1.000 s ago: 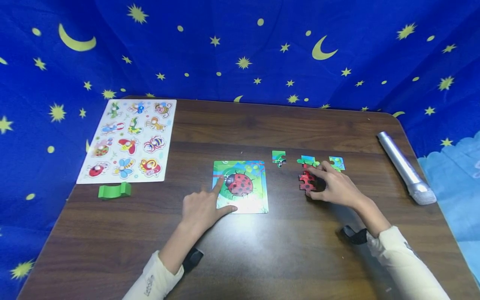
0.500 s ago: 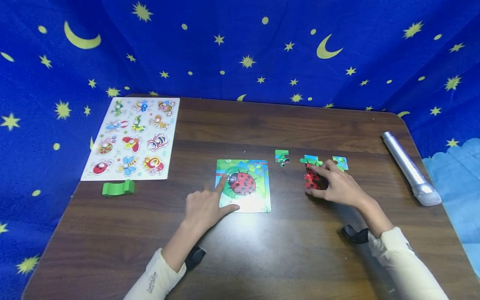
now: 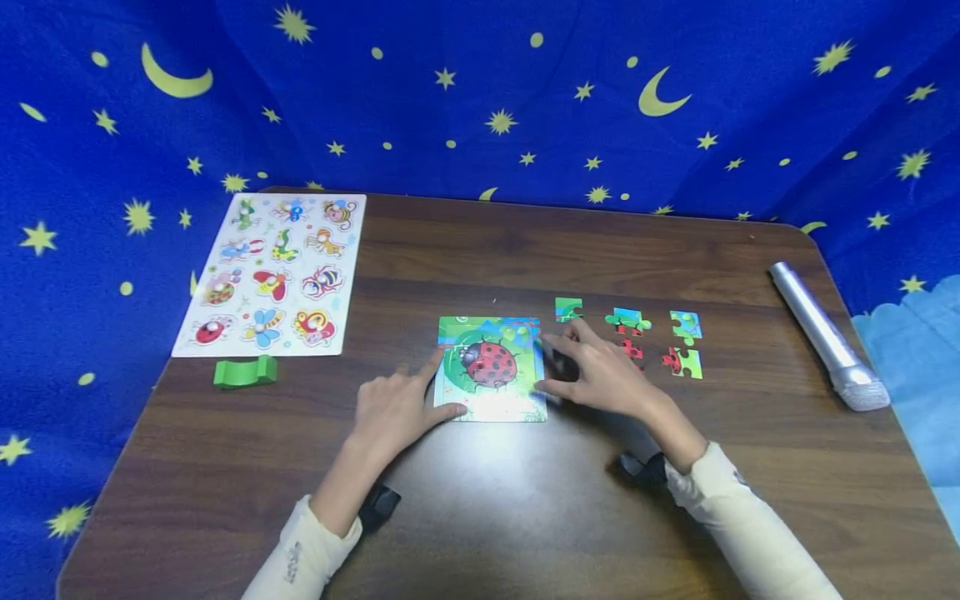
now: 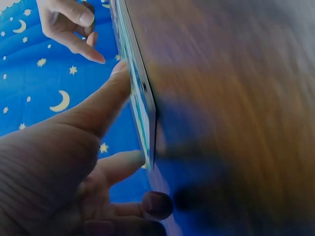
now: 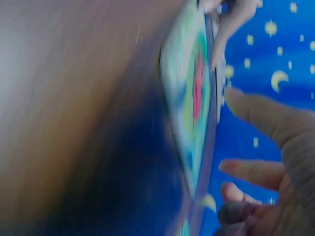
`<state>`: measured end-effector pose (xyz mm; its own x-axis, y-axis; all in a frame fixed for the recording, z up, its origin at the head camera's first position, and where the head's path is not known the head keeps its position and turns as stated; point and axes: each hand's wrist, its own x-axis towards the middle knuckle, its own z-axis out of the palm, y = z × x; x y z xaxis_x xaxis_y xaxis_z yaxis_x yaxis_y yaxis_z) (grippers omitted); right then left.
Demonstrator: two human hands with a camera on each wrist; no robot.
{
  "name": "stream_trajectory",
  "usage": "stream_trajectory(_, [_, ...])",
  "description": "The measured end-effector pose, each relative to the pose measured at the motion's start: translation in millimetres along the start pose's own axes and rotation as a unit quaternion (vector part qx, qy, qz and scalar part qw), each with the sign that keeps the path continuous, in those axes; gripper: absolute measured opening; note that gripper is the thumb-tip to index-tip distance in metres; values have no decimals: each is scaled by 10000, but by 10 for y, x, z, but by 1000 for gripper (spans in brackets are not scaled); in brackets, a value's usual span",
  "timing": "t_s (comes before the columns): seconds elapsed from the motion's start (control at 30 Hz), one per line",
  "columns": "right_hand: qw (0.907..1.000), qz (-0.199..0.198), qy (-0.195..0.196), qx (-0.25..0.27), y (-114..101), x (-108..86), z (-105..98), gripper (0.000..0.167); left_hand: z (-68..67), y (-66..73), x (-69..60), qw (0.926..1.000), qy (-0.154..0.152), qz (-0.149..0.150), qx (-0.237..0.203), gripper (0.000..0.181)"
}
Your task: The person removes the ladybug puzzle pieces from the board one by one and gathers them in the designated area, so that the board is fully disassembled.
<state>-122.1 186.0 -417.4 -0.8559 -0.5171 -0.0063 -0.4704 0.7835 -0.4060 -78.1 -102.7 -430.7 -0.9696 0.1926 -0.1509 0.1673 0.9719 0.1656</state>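
A square ladybug puzzle board lies flat on the table, in front of both hands. My left hand rests at its left side, index finger and thumb spread apart and touching the board; in the left wrist view the thumb lies on the board's face. At the right edge is my right hand, its thumb and index finger spread, with nothing seen between them. Right of the board lie several loose jigsaw pieces, among them a green one, a blue-green one and a red one, partly hidden by the right hand.
A white peg board with insect pictures lies at the back left, a green wavy block just in front of it. A silver toy microphone lies at the table's right side. A blue star-patterned cloth hangs behind the table.
My right hand has let go of the red jigsaw pieces and moved left to the puzzle board's right edge, uncovering pieces at the right. My left hand stays at the board's left side.
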Motion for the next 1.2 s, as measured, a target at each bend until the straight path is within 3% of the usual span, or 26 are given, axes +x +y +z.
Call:
stream_trajectory(0.3, [9994,-84,284,196,-575,339,374,61,1,-72,-5,9998,-196,4,-94,96])
stream_trajectory(0.43, [9990,156,325,248,-705,409,477,60,5,-63,-11,9995,-286,-96,-77,98])
stream_trajectory(0.97, [9954,681,634,228,-803,390,614,69,40,32,-19,9998,79,-92,165,100])
stream_trajectory(1.2, [9956,407,825,191,-843,399,636,40,55,50,-7,9998,11,-156,155,102])
